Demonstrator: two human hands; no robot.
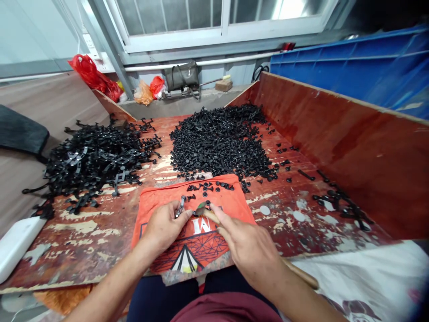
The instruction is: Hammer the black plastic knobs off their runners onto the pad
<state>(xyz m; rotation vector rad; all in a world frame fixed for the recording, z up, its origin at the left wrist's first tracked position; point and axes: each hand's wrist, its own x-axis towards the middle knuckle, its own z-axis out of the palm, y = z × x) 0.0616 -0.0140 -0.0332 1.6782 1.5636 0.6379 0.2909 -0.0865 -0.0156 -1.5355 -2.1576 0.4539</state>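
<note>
On the orange printed cloth (150, 197), my left hand (167, 223) pinches a small dark metal link (181, 205) between thumb and forefinger. My right hand (246, 241) is closed around a long wooden-handled tool (303, 274); its handle runs back under the palm. The tool's dark front end and a small black part (208, 202) lie by my right fingertips, near my left thumb. Several small black round-headed pieces (205, 188) are scattered on the cloth just beyond both hands.
A large heap of small black pieces (217, 143) stands behind the cloth. Another heap of black linked parts (97, 156) is at the left. A reddish wooden board (342, 156) walls the right side, with loose black parts (338, 201) beside it. A white box (20, 246) sits at the left edge.
</note>
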